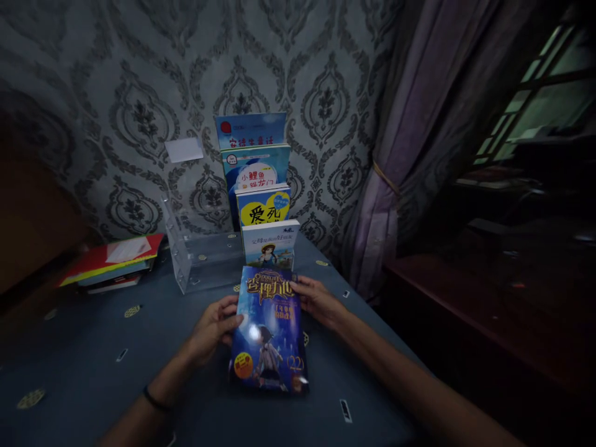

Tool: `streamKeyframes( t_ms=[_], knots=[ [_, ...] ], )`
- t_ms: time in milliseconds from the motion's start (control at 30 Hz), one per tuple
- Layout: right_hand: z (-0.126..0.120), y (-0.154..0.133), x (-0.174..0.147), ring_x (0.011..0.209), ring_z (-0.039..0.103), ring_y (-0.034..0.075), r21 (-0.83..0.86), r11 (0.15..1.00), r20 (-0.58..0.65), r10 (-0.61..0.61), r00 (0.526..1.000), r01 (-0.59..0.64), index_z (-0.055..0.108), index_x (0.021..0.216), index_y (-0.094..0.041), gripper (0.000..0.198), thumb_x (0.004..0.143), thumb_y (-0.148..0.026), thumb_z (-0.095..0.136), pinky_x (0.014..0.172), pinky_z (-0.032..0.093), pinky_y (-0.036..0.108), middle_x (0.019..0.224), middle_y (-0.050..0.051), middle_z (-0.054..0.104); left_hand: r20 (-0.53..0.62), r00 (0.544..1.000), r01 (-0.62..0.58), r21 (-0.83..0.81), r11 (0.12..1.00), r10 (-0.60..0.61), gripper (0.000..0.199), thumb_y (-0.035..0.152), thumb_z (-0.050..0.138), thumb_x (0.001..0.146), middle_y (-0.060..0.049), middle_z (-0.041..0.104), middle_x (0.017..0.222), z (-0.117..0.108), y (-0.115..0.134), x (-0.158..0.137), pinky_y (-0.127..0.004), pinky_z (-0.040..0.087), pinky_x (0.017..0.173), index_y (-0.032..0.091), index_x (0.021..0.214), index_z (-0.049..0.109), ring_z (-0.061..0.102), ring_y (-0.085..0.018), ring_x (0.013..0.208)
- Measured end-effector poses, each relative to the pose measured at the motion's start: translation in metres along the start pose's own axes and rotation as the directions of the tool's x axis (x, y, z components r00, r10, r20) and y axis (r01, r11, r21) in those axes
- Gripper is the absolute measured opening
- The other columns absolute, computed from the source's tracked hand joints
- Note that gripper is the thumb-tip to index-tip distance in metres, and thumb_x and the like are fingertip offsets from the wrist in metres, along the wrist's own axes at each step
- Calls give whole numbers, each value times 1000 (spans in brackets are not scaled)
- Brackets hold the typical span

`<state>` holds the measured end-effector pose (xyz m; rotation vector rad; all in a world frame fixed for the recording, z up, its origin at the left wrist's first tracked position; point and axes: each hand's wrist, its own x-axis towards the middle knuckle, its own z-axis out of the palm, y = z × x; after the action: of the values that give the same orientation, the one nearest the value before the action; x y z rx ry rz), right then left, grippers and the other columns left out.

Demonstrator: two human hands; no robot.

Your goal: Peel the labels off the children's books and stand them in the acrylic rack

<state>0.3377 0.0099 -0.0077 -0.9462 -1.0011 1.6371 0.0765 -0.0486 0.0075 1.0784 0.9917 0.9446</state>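
A dark blue illustrated book is held just above the blue tablecloth in front of me. My left hand grips its left edge and my right hand grips its upper right edge. Right behind it a clear acrylic stepped rack holds several upright books in rising rows: a pale book with a girl, a yellow book, a light blue book and a blue book at the top.
A stack of flat books with a red and yellow cover lies at the back left. Patterned wallpaper stands behind the table. A purple curtain hangs to the right, beside a dark wooden ledge and window.
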Motion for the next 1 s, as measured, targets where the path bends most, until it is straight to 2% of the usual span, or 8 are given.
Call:
streamKeyframes(
  t_ms=[200, 367, 467, 567, 700, 767, 1000],
  knots=[
    [0, -47, 39, 63, 69, 14, -71, 971, 6, -229, 974, 228, 70, 99, -24, 46, 60, -33, 92, 61, 55, 25, 73, -3, 75, -24, 987, -159, 36, 987, 160, 60, 47, 93, 58, -2, 73, 87, 8, 25, 38, -17, 50, 44, 17, 102, 64, 65, -11, 57],
    [8, -90, 67, 65, 66, 13, -113, 918, 57, -376, 925, 380, 71, 102, -25, 49, 58, -36, 92, 64, 53, 26, 74, -4, 74, -50, 947, -311, 100, 945, 317, 58, 44, 89, 61, -2, 74, 92, 9, 53, 65, -20, 53, 47, 18, 106, 61, 66, -12, 60],
    [12, -112, 84, 75, 67, 13, -109, 873, 82, -469, 880, 475, 71, 102, -28, 52, 56, -37, 93, 73, 54, 26, 84, -5, 76, -42, 889, -441, 184, 879, 455, 50, 38, 84, 65, -3, 75, 92, 6, 70, 84, -21, 54, 52, 19, 104, 60, 68, -14, 67],
    [13, -128, 99, 84, 68, 16, -143, 782, 166, -585, 794, 606, 68, 103, -29, 51, 60, -45, 91, 76, 55, 30, 90, -3, 76, -15, 797, -575, 284, 767, 603, 41, 36, 77, 72, -4, 75, 94, 2, 84, 103, -24, 57, 62, 19, 104, 58, 72, -19, 81],
    [11, -141, 107, 86, 67, 17, -182, 717, 214, -638, 739, 672, 65, 107, -30, 53, 64, -51, 89, 73, 54, 30, 96, -1, 75, 34, 683, -683, 383, 622, 730, 35, 34, 70, 80, -5, 74, 98, 1, 93, 119, -28, 58, 73, 19, 110, 57, 72, -19, 88],
    [10, -145, 106, 90, 67, 18, -195, 684, 237, -663, 711, 703, 64, 109, -31, 54, 66, -53, 87, 75, 55, 32, 98, -1, 75, 36, 640, -712, 403, 575, 767, 34, 34, 69, 82, -5, 74, 100, 1, 94, 123, -28, 58, 76, 20, 111, 57, 71, -18, 88],
    [1, -139, 102, 99, 66, 19, -195, 626, 234, -718, 656, 755, 68, 104, -30, 46, 68, -51, 87, 93, 52, 36, 98, -2, 74, 22, 591, -717, 472, 512, 807, 28, 30, 69, 84, -4, 70, 99, 8, 78, 130, -29, 55, 84, 20, 109, 61, 69, -17, 91]
  ],
)
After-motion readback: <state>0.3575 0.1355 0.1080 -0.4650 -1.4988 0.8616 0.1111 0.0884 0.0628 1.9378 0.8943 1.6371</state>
